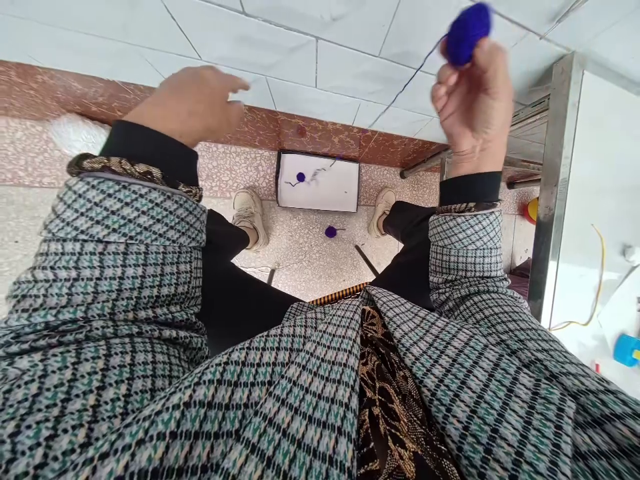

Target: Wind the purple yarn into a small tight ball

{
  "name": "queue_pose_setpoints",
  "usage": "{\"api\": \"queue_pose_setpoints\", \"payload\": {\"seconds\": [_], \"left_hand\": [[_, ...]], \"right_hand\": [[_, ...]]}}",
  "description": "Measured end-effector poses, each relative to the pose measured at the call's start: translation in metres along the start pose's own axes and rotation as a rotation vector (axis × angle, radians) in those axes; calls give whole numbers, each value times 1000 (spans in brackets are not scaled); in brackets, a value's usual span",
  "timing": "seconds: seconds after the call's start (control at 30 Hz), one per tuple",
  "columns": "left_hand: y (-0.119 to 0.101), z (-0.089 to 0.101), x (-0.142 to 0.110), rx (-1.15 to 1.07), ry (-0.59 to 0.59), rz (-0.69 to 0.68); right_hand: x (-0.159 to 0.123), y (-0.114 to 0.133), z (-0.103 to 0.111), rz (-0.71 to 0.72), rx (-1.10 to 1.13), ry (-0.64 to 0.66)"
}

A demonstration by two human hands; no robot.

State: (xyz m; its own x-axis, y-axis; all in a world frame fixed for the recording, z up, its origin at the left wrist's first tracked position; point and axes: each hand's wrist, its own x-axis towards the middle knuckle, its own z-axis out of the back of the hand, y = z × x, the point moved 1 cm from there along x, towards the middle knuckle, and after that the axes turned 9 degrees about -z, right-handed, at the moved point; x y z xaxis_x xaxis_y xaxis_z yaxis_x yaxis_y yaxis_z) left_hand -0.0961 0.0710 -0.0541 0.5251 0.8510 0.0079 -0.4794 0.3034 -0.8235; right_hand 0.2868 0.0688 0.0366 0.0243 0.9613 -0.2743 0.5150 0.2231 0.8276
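Up at the top right, my right hand (477, 107) is closed round a ball of purple yarn (467, 33). A strand of yarn (407, 83) runs from the ball down and leftward toward the floor. My left hand (193, 103) is raised in front of the tiled wall, holding nothing I can see, index finger stretched out and thumb apart from it; motion blurs it slightly. Between my feet lies a shallow white box (320, 197) with dark edges. Inside it are a small purple yarn ball (301, 177) and loose strands. Another small purple ball (331, 232) rests on the floor just in front.
White wall tiles (280, 40) rise ahead above a reddish-brown skirting (320, 130). My shoes (249, 217) stand on the speckled floor either side of the box. A metal-framed table (555, 187) is close on the right. Clear plastic (80, 133) lies at left.
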Motion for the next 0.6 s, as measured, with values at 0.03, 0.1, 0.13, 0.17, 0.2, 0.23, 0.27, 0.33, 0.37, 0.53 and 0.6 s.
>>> {"api": "queue_pose_setpoints", "payload": {"seconds": [0.03,0.1,0.13,0.17,0.2,0.23,0.27,0.33,0.37,0.53,0.6], "left_hand": [[-19,-8,4,39,-115,47],[-58,-25,11,-15,-225,38],[-75,-33,14,-66,-263,-30],[-89,-40,17,-104,-247,-105],[-98,-46,19,-135,-236,-170],[-105,-51,21,-153,-206,-225],[-107,-55,23,-164,-169,-261],[-107,-60,27,-190,-98,-275],[-106,-62,28,-210,-71,-264],[-100,-64,30,-227,-79,-214],[-97,-62,29,-165,-103,-228]], "right_hand": [[-2,-12,-4,-56,-86,78],[-8,-32,-13,-180,-212,209],[-12,-40,-18,-247,-258,257],[-16,-47,-24,-309,-295,292],[-19,-52,-29,-367,-328,318],[-22,-57,-34,-416,-359,340],[-24,-61,-37,-448,-387,353],[-26,-68,-41,-478,-436,369],[-25,-71,-41,-482,-447,379],[-18,-76,-36,-520,-400,406],[-18,-73,-36,-532,-391,374]]}}
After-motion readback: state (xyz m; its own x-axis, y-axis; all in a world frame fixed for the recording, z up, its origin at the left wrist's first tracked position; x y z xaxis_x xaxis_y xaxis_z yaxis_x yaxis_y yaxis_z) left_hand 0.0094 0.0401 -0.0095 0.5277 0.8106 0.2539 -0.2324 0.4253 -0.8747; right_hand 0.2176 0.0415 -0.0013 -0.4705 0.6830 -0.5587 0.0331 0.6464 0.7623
